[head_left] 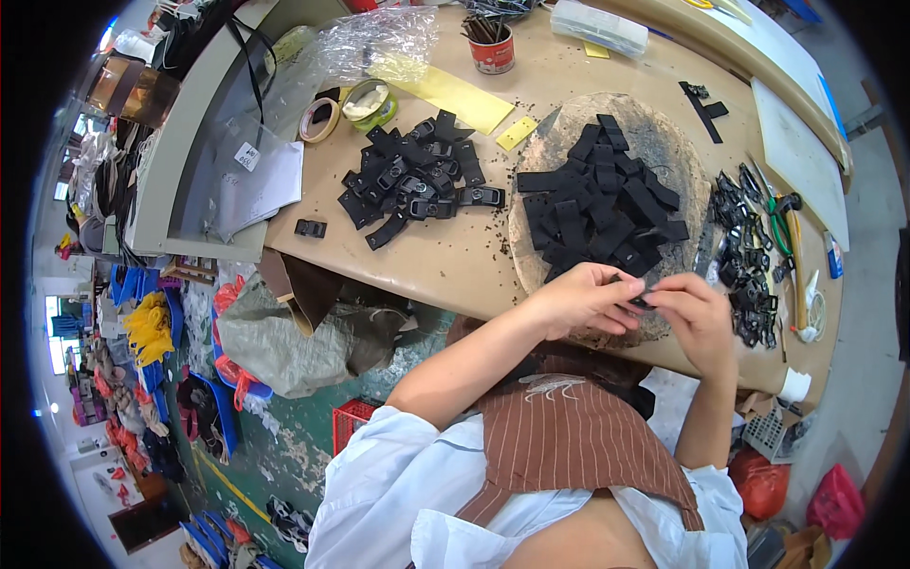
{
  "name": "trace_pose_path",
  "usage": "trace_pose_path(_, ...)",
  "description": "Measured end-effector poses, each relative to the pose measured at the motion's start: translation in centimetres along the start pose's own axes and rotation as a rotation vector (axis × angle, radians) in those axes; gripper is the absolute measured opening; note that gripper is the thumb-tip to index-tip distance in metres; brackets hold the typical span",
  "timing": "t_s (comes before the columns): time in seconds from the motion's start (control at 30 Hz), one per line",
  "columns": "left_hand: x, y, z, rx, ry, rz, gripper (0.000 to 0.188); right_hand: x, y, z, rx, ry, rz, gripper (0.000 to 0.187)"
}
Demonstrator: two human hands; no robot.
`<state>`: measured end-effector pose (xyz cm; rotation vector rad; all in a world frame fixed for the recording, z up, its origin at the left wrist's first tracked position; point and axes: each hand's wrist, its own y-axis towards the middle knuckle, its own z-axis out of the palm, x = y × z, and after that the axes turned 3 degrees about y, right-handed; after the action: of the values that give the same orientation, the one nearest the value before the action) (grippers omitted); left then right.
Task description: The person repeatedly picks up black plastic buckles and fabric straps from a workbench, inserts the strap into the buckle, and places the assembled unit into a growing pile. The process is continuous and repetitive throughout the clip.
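My left hand and my right hand meet over the near edge of a round worn board. Pinched between their fingertips is a small black piece, mostly covered by the fingers, so its kind is unclear. Just beyond the hands, a heap of short black webbing straps covers the middle of the board. Left of the board lies a second heap, black straps with plastic buckles on them. Several loose black buckles are strewn to the right of my right hand.
A hammer and green-handled pliers lie at the right. Farther back stand a red can of rods and a green tin, near a tape roll. One lone buckle sits near the front left edge.
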<state>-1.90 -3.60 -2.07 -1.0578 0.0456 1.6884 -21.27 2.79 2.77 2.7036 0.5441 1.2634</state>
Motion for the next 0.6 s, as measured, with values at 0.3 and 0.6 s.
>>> trace_pose_path(0.3,1.4,-0.7,0.8,-0.190,0.027,0.311,0.018,0.4,-0.9,2.9,-0.189,0.166,0.096,0.037)
trace_pose_path(0.6,1.5,-2.4,1.4,-0.247,0.239,0.378,0.016,1.8,-0.9,2.9,-0.189,0.110,-0.070,0.026)
